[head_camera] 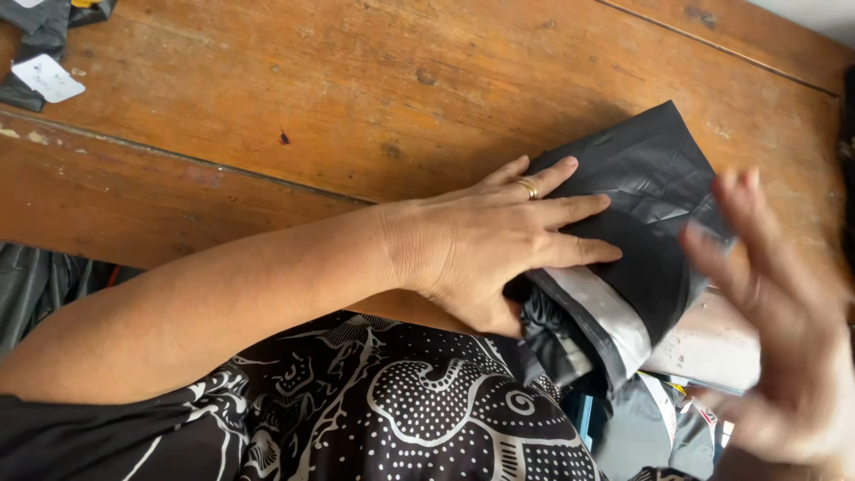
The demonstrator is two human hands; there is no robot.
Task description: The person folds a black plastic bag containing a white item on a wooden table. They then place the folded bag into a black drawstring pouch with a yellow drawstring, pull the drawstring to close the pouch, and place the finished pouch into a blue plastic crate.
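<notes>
**Flat palm on a black bag at the desk's near edge**

The left hand [499,245] lies open, fingers spread and flat on a black bag [646,191] that sits at the right of the wooden desk [356,80], its lower end hanging over the near edge. A gold ring [529,187] shows on one finger. The bag's open end shows a silvery-white lining [610,312] (folded back, it seems). The right hand [784,330] is open too, fingers splayed, holding nothing; it is blurred and hovers just right of the bag, and whether it touches the bag cannot be told.

Far left on the desk lie dark scraps [36,40] with a white label [46,78], well apart from the hands.

What could go wrong: the bag looks slick and only one palm pins it, so it may slide off the near edge toward the lap if that pressure eases. The moving hand could also catch the folded lining and pull the fold askew, or crease the film.
</notes>
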